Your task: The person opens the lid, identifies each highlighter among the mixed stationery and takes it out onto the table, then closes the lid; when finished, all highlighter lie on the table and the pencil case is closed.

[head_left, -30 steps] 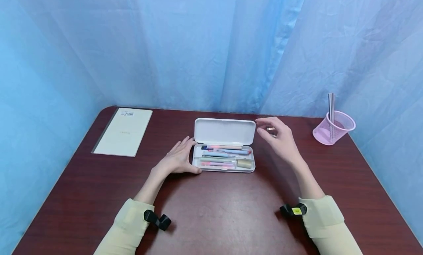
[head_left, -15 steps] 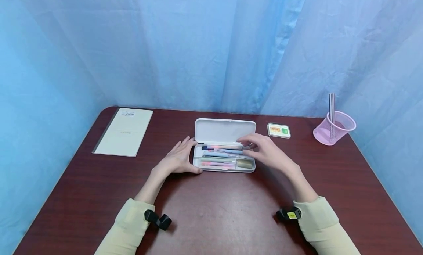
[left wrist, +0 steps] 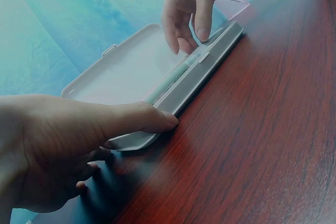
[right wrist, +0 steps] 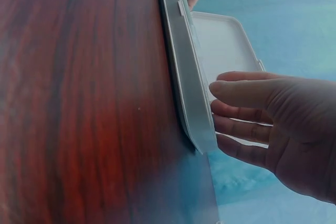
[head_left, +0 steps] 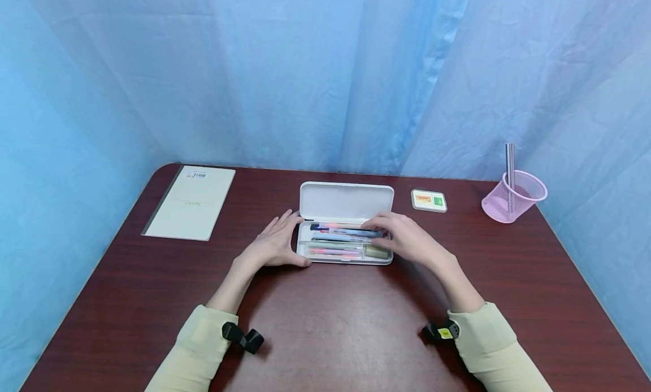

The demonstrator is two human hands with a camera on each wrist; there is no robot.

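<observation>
A white pencil case (head_left: 346,203) lies with its lid raised, holding several pens (head_left: 341,235) and a small olive-coloured block (head_left: 376,251) in the front right compartment. My left hand (head_left: 273,242) holds the case's left end, thumb at the front corner and index fingertip by the back corner. In the left wrist view that thumb (left wrist: 157,120) lies against the case's front wall. Over the case's right end, my right hand (head_left: 407,236) reaches in, thumb and fingers apart around the pens' right ends. The right wrist view shows its fingers loosely bent at the case rim (right wrist: 191,77).
A cream notebook (head_left: 189,204) with a dark spine lies at the back left. Right of the case is a small clear flat box (head_left: 429,200) with orange and green labels. At the far right, a pink mesh pen cup (head_left: 529,186) holds metallic sticks (head_left: 510,166). Blue curtains surround the table.
My right hand has set down the small flat box at the back right, then moved left and down into the pencil case. My left hand has stayed at the case's left end.
</observation>
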